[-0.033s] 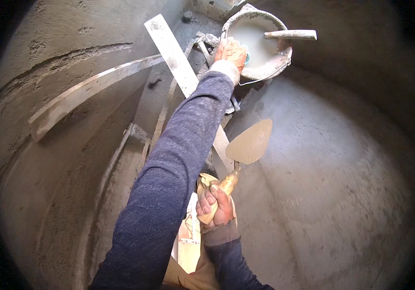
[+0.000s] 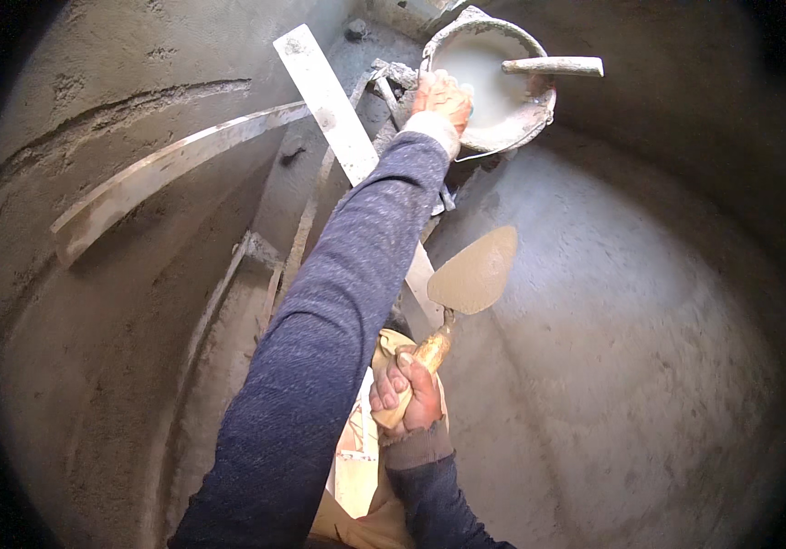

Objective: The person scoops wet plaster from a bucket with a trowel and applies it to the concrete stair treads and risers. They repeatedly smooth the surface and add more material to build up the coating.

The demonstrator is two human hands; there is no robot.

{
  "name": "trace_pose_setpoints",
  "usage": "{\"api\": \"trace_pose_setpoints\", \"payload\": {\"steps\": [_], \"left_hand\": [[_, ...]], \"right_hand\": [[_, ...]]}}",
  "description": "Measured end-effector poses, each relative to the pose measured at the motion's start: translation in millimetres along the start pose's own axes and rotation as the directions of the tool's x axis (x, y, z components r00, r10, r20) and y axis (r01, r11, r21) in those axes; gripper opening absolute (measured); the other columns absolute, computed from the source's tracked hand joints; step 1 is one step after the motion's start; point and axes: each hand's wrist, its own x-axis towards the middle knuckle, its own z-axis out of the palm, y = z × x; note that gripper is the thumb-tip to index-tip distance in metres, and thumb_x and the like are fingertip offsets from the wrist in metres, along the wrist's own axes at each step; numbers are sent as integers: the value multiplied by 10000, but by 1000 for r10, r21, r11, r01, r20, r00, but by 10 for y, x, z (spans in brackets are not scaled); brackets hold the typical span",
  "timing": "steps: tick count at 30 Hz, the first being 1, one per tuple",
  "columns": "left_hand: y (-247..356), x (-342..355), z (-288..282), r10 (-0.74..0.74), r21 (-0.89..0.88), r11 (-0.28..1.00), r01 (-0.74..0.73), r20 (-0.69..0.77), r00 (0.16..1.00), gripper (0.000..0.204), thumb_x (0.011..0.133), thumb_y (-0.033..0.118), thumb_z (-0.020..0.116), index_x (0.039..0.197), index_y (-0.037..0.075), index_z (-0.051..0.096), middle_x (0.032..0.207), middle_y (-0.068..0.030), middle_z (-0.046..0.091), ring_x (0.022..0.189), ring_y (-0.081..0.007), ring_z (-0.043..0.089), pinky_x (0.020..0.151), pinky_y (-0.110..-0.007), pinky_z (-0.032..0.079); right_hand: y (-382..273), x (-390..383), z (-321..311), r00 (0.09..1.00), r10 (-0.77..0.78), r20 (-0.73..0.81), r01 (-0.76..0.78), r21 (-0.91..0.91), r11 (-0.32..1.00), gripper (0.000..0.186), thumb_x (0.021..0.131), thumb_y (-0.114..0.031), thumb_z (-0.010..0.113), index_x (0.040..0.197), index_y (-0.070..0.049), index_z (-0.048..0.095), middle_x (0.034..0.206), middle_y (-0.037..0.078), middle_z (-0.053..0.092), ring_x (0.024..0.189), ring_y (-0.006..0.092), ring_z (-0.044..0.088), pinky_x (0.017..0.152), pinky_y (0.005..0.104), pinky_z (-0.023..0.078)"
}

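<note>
My left hand (image 2: 446, 99) reaches far forward to the near left side of a bucket (image 2: 533, 125) caked with mortar. Its fingers look curled at the rim, and a bit of something pale blue-green shows beside them; the rest is hidden. Greyish, cloudy liquid (image 2: 493, 84) fills the bucket. A tool handle (image 2: 553, 66) lies across its right rim, the other end down in the liquid. Close to my body, my right hand (image 2: 408, 389) is wrapped round the wooden handle of a pointed trowel (image 2: 475, 273). The trowel's blade points forward and slightly right, coated in grey-brown.
A long pale board (image 2: 324, 101) runs beneath my left arm. Against the left wall (image 2: 91, 119) sits another long strip (image 2: 164, 174). A broad, smooth grey surface (image 2: 612, 320) spreads on the right. Rubble and narrow slats (image 2: 306, 220) lie below the bucket.
</note>
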Motion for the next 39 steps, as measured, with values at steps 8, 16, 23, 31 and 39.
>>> {"api": "trace_pose_setpoints", "payload": {"steps": [8,16,23,31,39], "left_hand": [[152,265,121,-49,-8,999,52,219,974,173,807,154,535,917,140,668,975,-125,655,994,-239,593,846,-383,397],[157,88,-106,-190,-272,939,209,94,977,228,827,181,504,996,113,640,1047,-140,603,1016,-294,551,880,-490,389],[-177,-1378,-1119,-437,-668,687,286,-65,897,122,821,100,494,909,48,562,905,-172,548,768,-355,595,648,-428,499],[-519,-4191,-1317,-851,-734,363,574,-11,525,344,828,34,554,1172,39,563,868,-142,521,754,-317,591,629,-397,487],[73,-7161,-381,-956,-707,-291,644,187,-226,372,753,83,600,1125,79,592,918,-182,621,864,-363,599,734,-418,496]], "right_hand": [[-17,7,59,994,-49,95,55,-59,997,146,933,-221,487,854,-102,456,569,1,410,426,144,458,438,321,434],[132,28,52,996,-57,69,63,-89,994,205,933,-235,489,775,-113,438,555,-7,400,421,137,448,429,309,427],[327,14,-55,998,-67,9,66,-323,944,272,933,-313,508,723,-155,436,544,-44,388,433,113,391,456,310,402],[491,-79,-336,997,79,20,-33,-790,612,199,886,-312,578,792,-179,463,564,-48,428,454,92,422,437,261,413],[947,-14,-495,1000,-4,-10,-8,-932,363,339,922,-251,540,1249,-170,499,611,-58,419,479,72,402,437,247,399]]}}
